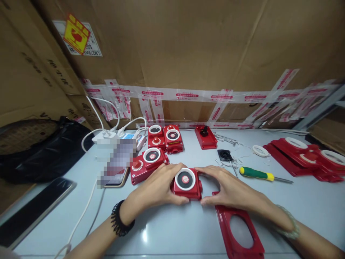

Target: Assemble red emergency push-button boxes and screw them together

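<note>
Between my hands a red alarm box, with a white ring around a dark round speaker, stands on the table. My left hand grips its left side, fingers behind and thumb along the front. Curved around the right end is my right hand, its fingertips at the back corner and its thumb at the front corner. The box's left end is hidden by my left hand. Partly under my right wrist lies a red cover frame with a large round hole.
Several red alarm boxes stand behind my left hand. A green-yellow screwdriver, loose screws, a black speaker piece, a white ring and red covers lie right. A phone and power strip with cables are left.
</note>
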{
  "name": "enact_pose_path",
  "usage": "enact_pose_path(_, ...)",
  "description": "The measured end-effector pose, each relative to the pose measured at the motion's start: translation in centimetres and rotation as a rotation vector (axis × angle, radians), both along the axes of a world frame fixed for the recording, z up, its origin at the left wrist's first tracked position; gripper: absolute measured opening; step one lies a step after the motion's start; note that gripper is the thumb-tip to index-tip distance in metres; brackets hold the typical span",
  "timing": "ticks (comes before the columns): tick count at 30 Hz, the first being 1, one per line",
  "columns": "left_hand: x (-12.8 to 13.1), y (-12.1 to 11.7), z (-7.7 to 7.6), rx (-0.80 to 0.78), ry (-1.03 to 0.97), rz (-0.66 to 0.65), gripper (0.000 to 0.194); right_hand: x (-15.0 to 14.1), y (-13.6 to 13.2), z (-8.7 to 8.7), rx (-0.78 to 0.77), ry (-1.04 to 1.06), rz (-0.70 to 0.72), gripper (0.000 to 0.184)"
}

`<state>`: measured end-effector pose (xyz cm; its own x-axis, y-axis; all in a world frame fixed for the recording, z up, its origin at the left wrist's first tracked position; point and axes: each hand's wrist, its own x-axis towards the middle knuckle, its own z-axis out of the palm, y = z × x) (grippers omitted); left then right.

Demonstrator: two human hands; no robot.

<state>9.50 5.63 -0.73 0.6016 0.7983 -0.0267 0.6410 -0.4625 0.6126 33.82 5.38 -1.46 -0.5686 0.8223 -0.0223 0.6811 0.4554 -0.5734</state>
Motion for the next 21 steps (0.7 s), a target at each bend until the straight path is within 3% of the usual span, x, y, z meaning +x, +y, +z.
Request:
enact_pose_path(3, -0.1, -0.1, -0.1, -0.022, 0.007, 0.006, 0.055, 1.1, 0.4, 1.2, 0.063, -0.021, -0.035, 0.061)
enact_pose_path(6, -0.2, -0.1, -0.2, -0.039, 0.010, 0.025, 0.053, 2.4, 1.2, 2.7, 0.193, 0.006, -0.173, 0.041)
enact_pose_path(10, -0.2, -0.1, -0.1, -0.051, 0.016, 0.027, 0.052, 5.6, 2.2, 3.9, 0.309, -0.051, -0.371, 0.040)
enact_pose_path(13, -0.1, -0.1, 0.0, -0.059, 0.021, 0.024, 0.052, 9.2, 2.9, 4.0, 0.264, -0.253, -0.470, 0.049)
enact_pose_path(16, 0.0, -0.1, 0.1, -0.066, 0.032, 0.029, 0.053, 12.3, 3.4, 3.6, 0.179, -0.332, -0.481, 0.048)
enact_pose_path(21, 0.1, -0.1, 0.2, -0.077, 0.032, 0.037, 0.053, 13.1, 3.2, 2.9, 0.072, -0.374, -0.369, 0.044)
